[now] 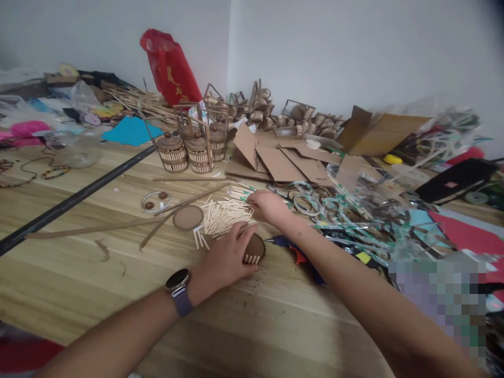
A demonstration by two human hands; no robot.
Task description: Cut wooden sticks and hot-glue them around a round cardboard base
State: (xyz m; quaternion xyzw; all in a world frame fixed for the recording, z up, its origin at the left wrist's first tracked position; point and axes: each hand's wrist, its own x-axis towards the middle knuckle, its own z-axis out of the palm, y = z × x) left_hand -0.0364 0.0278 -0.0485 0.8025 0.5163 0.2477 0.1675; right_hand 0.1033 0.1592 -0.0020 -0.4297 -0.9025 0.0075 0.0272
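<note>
My left hand [230,254], with a watch [178,283] on its wrist, is closed around the edge of a round brown disc [255,245]. Several short pale sticks [251,259] stand upright along the disc's near rim. Beyond it lies a loose pile of short wooden sticks [226,216]. At the right edge of this pile is my right hand [268,206], its fingers bent together; what they pinch is hidden. A second round disc [188,217] with a notched rim rests on the table, left of the pile.
Small lidded baskets [172,155] with tall handles stand behind. Cardboard pieces [281,165] and an open box [381,134] lie at the back. A glue gun [301,254] sits under my right forearm. Clutter of plastic strips [342,210] covers the right. A dark bar [79,197] crosses the left.
</note>
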